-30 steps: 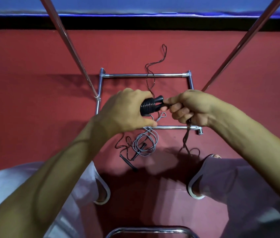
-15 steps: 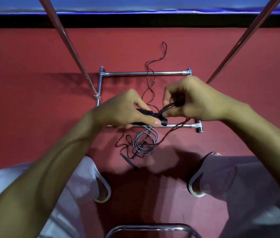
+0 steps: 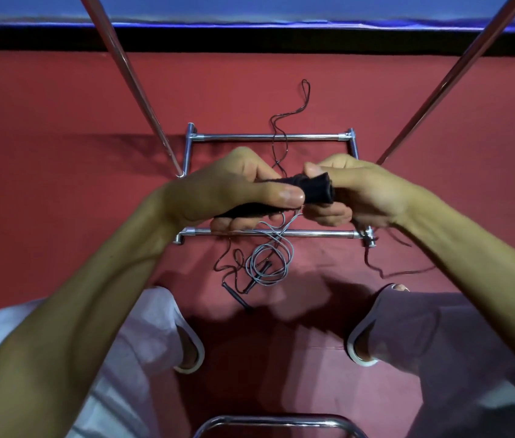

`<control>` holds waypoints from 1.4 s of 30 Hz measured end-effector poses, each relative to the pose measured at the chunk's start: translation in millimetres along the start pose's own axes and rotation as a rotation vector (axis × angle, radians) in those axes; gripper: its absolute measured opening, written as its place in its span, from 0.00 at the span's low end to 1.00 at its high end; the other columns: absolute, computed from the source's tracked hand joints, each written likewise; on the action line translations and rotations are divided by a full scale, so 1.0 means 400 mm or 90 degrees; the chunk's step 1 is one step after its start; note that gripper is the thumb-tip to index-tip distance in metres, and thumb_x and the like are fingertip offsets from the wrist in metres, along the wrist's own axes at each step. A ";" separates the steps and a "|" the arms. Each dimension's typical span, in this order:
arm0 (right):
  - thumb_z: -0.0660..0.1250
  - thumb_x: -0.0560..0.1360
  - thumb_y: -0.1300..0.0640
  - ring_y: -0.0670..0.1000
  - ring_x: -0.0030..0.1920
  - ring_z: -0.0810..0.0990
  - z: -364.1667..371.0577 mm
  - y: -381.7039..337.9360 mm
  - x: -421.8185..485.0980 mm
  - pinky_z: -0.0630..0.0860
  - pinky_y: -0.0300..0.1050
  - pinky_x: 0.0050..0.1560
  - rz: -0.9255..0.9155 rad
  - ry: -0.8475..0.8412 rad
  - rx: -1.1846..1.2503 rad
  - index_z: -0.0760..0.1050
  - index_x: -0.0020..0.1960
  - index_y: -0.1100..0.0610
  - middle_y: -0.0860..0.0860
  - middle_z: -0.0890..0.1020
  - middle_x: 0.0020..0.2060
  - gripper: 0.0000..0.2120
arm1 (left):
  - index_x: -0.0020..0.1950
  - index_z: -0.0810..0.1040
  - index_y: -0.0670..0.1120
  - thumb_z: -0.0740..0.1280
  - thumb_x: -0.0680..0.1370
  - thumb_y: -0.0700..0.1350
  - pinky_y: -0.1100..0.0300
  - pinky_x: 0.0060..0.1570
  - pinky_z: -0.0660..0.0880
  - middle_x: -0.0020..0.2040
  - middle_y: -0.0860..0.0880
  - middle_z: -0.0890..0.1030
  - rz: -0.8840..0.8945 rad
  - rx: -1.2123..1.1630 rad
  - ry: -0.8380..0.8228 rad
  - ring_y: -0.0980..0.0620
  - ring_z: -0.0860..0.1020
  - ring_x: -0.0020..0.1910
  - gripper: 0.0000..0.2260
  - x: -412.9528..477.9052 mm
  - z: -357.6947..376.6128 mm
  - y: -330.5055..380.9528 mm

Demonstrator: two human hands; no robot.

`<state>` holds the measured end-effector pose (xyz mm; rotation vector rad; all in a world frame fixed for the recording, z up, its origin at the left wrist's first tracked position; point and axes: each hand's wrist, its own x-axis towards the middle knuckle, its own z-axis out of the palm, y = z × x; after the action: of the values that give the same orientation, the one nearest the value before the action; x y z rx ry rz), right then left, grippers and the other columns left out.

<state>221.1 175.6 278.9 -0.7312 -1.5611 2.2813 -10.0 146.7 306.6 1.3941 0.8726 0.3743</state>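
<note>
Gripping firm: I have the left hand (image 3: 230, 188) wrapped round the black cylindrical handle (image 3: 311, 189), right hand (image 3: 370, 191) pinching its flared end, probably to twist against it; grey coiled cord (image 3: 270, 260) trails just below.

Right hand drops from the cord onto the handle

Half a second ago the right hand (image 3: 360, 191) arched above the black handle (image 3: 308, 191), pinching a loop of dark cord (image 3: 388, 273). Now it sits level with the left hand (image 3: 234, 191), its fingers (image 3: 332, 213) curled round the handle's wide right end, so the two hands nearly meet. The handle, seen end-on and ribbed a second ago, now lies sideways between them. The dark cord, which ran down and left under the handle, now trails out past the right wrist across the floor (image 3: 60, 153).
</note>
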 end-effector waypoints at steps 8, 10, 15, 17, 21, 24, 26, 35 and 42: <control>0.51 0.83 0.58 0.44 0.23 0.53 0.060 0.064 0.071 0.51 0.36 0.22 0.118 0.290 0.191 0.63 0.33 0.52 0.46 0.57 0.23 0.20 | 0.38 0.79 0.49 0.78 0.68 0.62 0.60 0.28 0.64 0.25 0.52 0.75 0.119 0.328 0.368 0.52 0.69 0.24 0.18 0.016 0.020 -0.049; 0.51 0.82 0.58 0.43 0.22 0.54 0.050 0.083 0.072 0.49 0.37 0.24 0.170 0.313 0.229 0.67 0.31 0.51 0.45 0.58 0.22 0.21 | 0.47 0.78 0.53 0.74 0.66 0.68 0.56 0.33 0.70 0.26 0.54 0.73 0.098 0.490 0.421 0.49 0.72 0.28 0.22 0.019 0.032 -0.054; 0.56 0.73 0.58 0.44 0.23 0.51 0.042 0.086 0.064 0.50 0.35 0.25 0.222 0.217 0.401 0.66 0.29 0.53 0.45 0.60 0.21 0.14 | 0.69 0.76 0.65 0.66 0.73 0.68 0.50 0.45 0.79 0.34 0.50 0.82 0.114 0.618 0.440 0.42 0.81 0.38 0.25 0.021 0.062 -0.049; 0.56 0.73 0.58 0.44 0.25 0.50 0.043 0.078 0.056 0.50 0.36 0.25 0.222 0.169 0.431 0.64 0.28 0.53 0.45 0.61 0.20 0.14 | 0.66 0.79 0.65 0.68 0.73 0.68 0.51 0.45 0.80 0.39 0.51 0.86 0.157 0.558 0.447 0.46 0.83 0.39 0.22 0.020 0.054 -0.054; 0.54 0.78 0.56 0.45 0.23 0.55 0.042 0.055 0.053 0.51 0.38 0.26 0.209 0.149 0.362 0.62 0.27 0.52 0.46 0.62 0.22 0.20 | 0.53 0.86 0.55 0.72 0.74 0.60 0.52 0.38 0.76 0.33 0.50 0.81 0.196 0.425 0.447 0.47 0.77 0.34 0.12 0.027 0.052 -0.041; 0.53 0.84 0.49 0.46 0.25 0.58 0.047 0.045 0.062 0.53 0.39 0.26 0.210 0.293 0.204 0.66 0.31 0.53 0.48 0.65 0.25 0.23 | 0.50 0.86 0.49 0.73 0.76 0.56 0.48 0.35 0.74 0.34 0.43 0.80 0.182 0.313 0.501 0.47 0.75 0.32 0.11 0.031 0.043 -0.039; 0.58 0.84 0.47 0.48 0.24 0.64 0.051 0.046 0.062 0.58 0.39 0.24 0.175 0.437 0.025 0.70 0.35 0.56 0.50 0.71 0.25 0.21 | 0.49 0.87 0.48 0.74 0.77 0.54 0.53 0.28 0.70 0.32 0.39 0.77 0.165 0.215 0.555 0.52 0.71 0.28 0.10 0.027 0.026 -0.032; 0.73 0.74 0.53 0.52 0.34 0.72 0.016 0.026 -0.001 0.73 0.49 0.34 -0.323 0.659 -0.894 0.79 0.46 0.57 0.48 0.74 0.39 0.07 | 0.51 0.74 0.50 0.69 0.76 0.65 0.67 0.20 0.57 0.27 0.49 0.69 -0.144 -0.234 0.416 0.54 0.62 0.20 0.19 -0.006 -0.042 -0.020; 0.73 0.76 0.53 0.44 0.23 0.67 -0.014 -0.057 -0.025 0.62 0.35 0.24 -0.019 0.406 -0.269 0.82 0.40 0.59 0.48 0.77 0.24 0.10 | 0.52 0.74 0.51 0.68 0.77 0.65 0.67 0.19 0.56 0.27 0.50 0.68 -0.155 -0.256 0.366 0.56 0.61 0.19 0.18 -0.009 -0.051 -0.009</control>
<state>231.2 183.5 300.8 -1.3598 -1.6934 1.4647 -27.9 157.5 305.4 0.7992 1.3341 0.7371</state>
